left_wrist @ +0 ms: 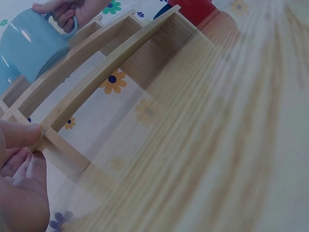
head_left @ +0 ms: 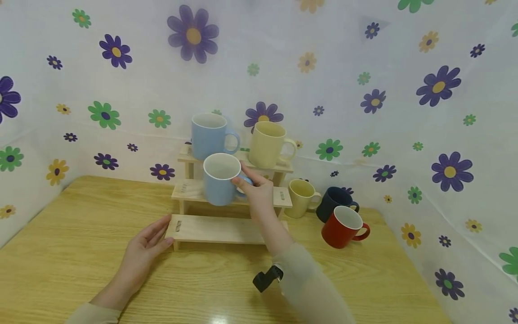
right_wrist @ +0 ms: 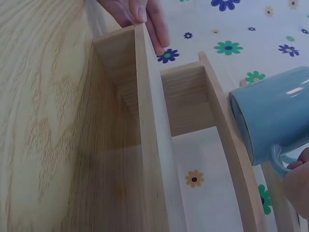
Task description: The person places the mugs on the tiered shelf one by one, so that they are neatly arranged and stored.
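1. Centre: held light-blue mug, at the middle tier of a three-tier wooden rack, left of the tier's midpoint; in front of and below a second light-blue mug on the top tier.
2. Key relation, as judged: mug base to middle tier. Base overlapping the board's front edge in the head view; contact or slight gap impossible to tell. Mug's long axis roughly upright, rim up, across the board's left-to-right length; handle toward the right.
3. Nearer to the mug: right hand, at its right side, with fingers curled about the handle and thumb near the rim.
4. Lower left, well apart from the mug: left hand, pinching the left end of the bottom tier between thumb and fingers.
5. Top tier, right: pale-yellow mug, handle to the right.
6. On the wood-grain table, right of the rack: smaller pale-yellow mug, navy mug and red mug, the last nearest the viewer.
7. Writing: small dark markings at board ends, too small to read; no legible brand or label on the visible mug sides.
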`<state>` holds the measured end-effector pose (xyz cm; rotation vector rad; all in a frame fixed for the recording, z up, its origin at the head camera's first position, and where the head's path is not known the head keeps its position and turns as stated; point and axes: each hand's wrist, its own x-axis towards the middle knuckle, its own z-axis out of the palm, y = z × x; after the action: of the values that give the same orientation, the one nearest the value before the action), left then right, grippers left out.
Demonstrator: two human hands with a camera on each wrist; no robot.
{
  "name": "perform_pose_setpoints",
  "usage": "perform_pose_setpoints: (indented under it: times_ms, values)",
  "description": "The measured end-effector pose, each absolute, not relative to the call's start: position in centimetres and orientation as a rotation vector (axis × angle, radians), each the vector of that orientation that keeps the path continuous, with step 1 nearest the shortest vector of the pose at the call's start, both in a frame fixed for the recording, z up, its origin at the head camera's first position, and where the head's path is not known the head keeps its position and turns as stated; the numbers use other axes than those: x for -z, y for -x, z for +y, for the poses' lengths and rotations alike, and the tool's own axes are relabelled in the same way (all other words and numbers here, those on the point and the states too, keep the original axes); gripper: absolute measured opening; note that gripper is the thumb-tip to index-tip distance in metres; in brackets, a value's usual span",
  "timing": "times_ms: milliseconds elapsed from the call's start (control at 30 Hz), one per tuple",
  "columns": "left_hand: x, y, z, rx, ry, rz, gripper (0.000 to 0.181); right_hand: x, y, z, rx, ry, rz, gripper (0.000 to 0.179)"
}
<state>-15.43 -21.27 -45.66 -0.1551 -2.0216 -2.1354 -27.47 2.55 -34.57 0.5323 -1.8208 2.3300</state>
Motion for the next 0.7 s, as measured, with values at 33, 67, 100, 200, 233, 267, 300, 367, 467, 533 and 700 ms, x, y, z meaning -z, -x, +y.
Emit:
perform_pose_setpoints:
  times_ms: [33, 67, 100, 200, 233, 267, 300, 367, 467, 533, 700]
  values:
    - [45.7, 15.4, -21.3, 2.139, 0.157, -2.018, 0.06, 34.6, 27.6, 2.3, -2.329, -0.54, -1.827, 0.076]
    - [45.7, 15.5, -21.3, 2.14, 0.159, -2.018, 0.06, 34.6, 27.7, 2.0, -2.327, -0.545, -1.836, 0.076]
    - [45.7, 15.5, -21.3, 2.139, 0.162, -2.017, 0.06, 34.6, 27.7, 1.8, -2.325, -0.548, -1.849, 0.076]
    - [45.7, 15.5, -21.3, 2.13, 0.171, -2.018, 0.06, 34.7, 28.0, 1.1, -2.33, -0.544, -1.885, 0.074]
    - [45.7, 15.5, -21.3, 2.127, 0.173, -2.019, 0.059, 34.7, 28.1, 0.9, -2.334, -0.54, -1.895, 0.074]
    - [45.7, 15.5, -21.3, 2.118, 0.173, -2.027, 0.059, 34.8, 28.2, 0.7, -2.337, -0.534, -1.905, 0.074]
    - [45.7, 15.5, -21.3, 2.115, 0.172, -2.03, 0.059, 34.8, 28.2, 0.6, -2.34, -0.527, -1.915, 0.074]
    - [45.7, 15.6, -21.2, 2.107, 0.164, -2.042, 0.059, 34.8, 28.4, 0.4, -2.342, -0.53, -1.924, 0.074]
    - [45.7, 15.6, -21.2, 2.095, 0.15, -2.058, 0.06, 34.7, 28.7, 0.3, -2.328, -0.563, -1.936, 0.071]
    - [45.8, 15.6, -21.2, 2.089, 0.143, -2.061, 0.06, 34.6, 28.9, 0.2, -2.314, -0.585, -1.943, 0.069]
    - [45.8, 15.6, -21.3, 2.081, 0.145, -2.061, 0.06, 34.7, 29.5, 0.0, -2.294, -0.59, -1.967, 0.071]
